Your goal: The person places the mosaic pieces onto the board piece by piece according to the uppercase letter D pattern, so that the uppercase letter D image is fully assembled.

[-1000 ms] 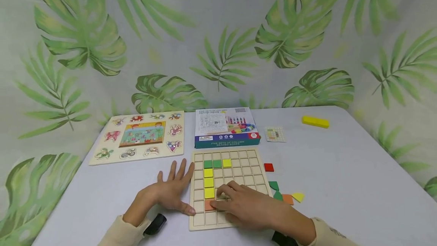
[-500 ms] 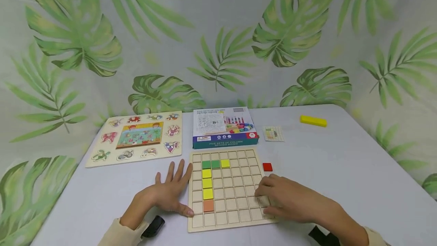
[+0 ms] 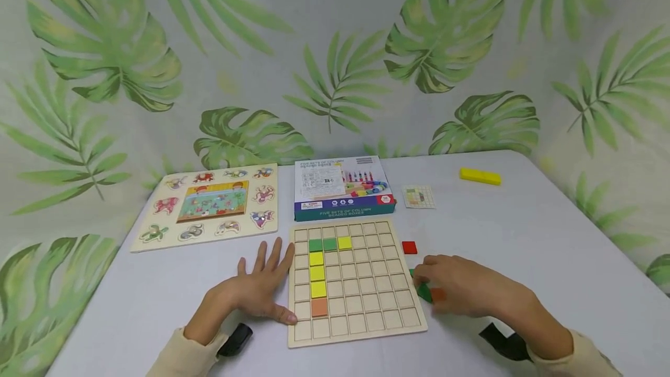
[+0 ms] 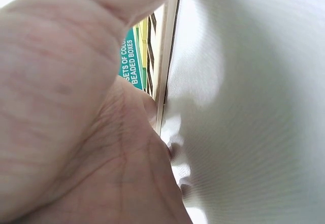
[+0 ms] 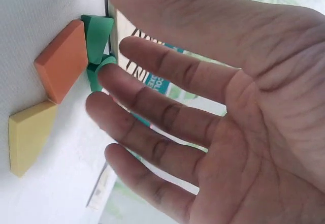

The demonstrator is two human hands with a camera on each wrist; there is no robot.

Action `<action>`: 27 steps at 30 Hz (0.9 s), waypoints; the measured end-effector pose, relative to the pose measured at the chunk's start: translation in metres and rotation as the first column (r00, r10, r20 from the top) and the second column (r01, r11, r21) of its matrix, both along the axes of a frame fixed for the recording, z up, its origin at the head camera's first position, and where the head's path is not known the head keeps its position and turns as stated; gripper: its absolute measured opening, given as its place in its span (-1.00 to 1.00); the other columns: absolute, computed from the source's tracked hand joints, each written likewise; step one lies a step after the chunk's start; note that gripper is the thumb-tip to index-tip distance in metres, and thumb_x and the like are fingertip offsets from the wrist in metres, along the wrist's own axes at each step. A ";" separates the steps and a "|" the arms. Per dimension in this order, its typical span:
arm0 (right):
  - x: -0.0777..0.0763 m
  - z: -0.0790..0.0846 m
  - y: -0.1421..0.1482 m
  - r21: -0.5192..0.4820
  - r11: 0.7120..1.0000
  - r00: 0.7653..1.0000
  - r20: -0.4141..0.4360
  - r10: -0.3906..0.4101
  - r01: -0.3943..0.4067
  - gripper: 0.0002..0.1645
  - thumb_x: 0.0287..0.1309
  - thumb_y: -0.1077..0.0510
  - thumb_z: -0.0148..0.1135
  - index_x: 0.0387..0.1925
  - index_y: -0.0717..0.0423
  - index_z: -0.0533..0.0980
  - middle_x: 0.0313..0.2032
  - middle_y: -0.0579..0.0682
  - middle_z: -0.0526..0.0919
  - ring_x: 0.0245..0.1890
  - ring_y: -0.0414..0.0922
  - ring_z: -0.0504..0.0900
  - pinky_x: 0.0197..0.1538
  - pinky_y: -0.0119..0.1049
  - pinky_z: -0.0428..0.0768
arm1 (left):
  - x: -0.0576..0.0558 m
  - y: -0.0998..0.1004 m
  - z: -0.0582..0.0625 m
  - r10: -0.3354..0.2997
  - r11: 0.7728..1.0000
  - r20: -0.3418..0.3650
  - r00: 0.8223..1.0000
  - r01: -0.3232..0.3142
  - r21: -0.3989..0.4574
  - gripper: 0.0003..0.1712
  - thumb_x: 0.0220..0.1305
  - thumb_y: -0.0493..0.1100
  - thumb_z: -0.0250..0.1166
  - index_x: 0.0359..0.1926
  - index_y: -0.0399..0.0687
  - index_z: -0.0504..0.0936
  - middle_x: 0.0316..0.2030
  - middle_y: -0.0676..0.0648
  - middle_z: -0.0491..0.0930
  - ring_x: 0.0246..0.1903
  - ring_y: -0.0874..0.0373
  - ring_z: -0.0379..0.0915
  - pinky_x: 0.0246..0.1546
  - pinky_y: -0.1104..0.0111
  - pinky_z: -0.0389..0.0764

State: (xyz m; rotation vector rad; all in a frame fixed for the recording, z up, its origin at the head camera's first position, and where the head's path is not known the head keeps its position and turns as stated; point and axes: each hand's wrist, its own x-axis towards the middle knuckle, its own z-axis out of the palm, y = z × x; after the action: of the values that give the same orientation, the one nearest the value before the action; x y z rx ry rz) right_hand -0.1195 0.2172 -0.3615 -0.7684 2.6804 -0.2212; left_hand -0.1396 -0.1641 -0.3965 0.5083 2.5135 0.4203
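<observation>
A wooden grid board (image 3: 361,302) lies flat, holding green squares (image 3: 316,245), yellow squares (image 3: 316,273) and one orange square (image 3: 319,308) in its cells. Along the board's left edge, my left hand (image 3: 256,295) rests with fingers spread, its thumb at the lower edge. My right hand (image 3: 466,287) hovers just right of the board, fingers apart and gently bent, with nothing in them. Close by its fingertips lie two green pieces (image 5: 98,38), an orange square piece (image 5: 63,61) and a yellow piece (image 5: 30,137) with a curved side.
A red square (image 3: 409,248) lies right of the board. Behind stand a beaded-set box (image 3: 342,210) and a small pattern card (image 3: 419,197). A sea-animal puzzle board (image 3: 267,176) is at the left, a yellow block (image 3: 480,176) at the back right.
My right hand has let go of the orange square in the board's left part and moved right, off the board to the loose pieces. The left hand has stayed in place.
</observation>
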 end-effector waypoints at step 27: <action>-0.013 -0.009 0.002 -0.002 0.993 0.987 0.112 -0.117 0.118 -0.56 -0.12 0.22 0.61 -0.24 -0.18 0.56 -0.36 -0.23 0.52 -0.28 -0.17 0.46 -0.16 -0.21 0.59 | 0.001 0.002 0.002 0.025 0.999 -0.005 1.000 -0.026 -0.024 0.60 -0.16 0.45 0.50 0.61 -0.05 -0.33 0.58 -0.27 -0.53 0.52 -0.34 -0.73 0.30 -0.49 -0.43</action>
State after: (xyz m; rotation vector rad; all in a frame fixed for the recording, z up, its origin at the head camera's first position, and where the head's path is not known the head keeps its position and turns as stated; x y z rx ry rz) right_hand -0.1326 0.2188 -0.3703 -0.5827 2.6217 -0.2957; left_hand -0.1389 -0.1625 -0.3948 0.4690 2.5292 0.3981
